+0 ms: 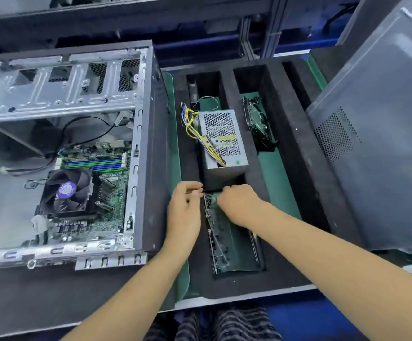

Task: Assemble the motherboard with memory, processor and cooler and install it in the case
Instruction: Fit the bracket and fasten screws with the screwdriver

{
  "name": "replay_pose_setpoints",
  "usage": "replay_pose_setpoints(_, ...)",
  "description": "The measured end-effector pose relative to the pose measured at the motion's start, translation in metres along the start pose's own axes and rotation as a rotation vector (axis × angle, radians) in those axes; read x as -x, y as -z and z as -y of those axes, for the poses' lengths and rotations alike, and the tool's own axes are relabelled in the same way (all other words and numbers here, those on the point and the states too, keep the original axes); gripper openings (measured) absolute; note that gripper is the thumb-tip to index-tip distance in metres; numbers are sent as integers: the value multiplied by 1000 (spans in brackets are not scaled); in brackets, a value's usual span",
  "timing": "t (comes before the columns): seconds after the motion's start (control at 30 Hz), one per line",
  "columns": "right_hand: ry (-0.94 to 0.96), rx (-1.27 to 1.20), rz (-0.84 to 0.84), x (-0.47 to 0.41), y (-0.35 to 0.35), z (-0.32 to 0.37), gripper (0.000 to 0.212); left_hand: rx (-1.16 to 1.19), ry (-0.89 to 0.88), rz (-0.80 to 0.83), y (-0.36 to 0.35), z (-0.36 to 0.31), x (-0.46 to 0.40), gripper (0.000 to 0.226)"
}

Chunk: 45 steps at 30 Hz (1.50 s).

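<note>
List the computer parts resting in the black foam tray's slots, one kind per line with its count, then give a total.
Power supply: 1, grey metal box with yellow and purple cables.
Circuit card: 1, green board standing on edge, with the left hand and the right hand at its top.
Dark drive-like unit: 1, kind unclear.
Total: 3
</note>
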State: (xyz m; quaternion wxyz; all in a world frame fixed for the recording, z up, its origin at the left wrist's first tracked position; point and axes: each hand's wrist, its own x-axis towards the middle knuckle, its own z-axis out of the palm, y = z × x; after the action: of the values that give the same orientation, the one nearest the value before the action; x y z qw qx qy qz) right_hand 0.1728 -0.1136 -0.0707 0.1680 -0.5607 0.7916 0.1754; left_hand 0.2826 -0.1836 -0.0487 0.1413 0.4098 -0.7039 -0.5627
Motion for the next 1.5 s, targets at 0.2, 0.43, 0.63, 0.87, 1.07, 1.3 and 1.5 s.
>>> replay_pose_setpoints(0.2,-137,-66,-110,8,36,-17,27,-140,-146,16,0,18,4,21)
replay_pose_setpoints(0.43,-189,-3,-145,20,45,-12,26,-142,-207,38,0,26,3,27)
replay_pose_setpoints(0.63,-286,-380,-183,34,45,-44,19,-83,-193,77,-2,28,6,24)
replay_pose_setpoints(0.87,-234,-1159,-387,43,28,-66,11,29,-54,292,-10,23,7,28)
replay_pose_setpoints(1.07,-362,-2273,-87,36,3,-54,38,274,-59,49,-5,18,4,18)
replay_pose_setpoints(1.3,-365,-2268,-41,6,-31,-12,31,287,-156,-136,-10,18,7,25)
replay_pose_setpoints(1.5,-118,-1342,-179,-19,-39,19,26,305,-191,-149,-8,10,5,24)
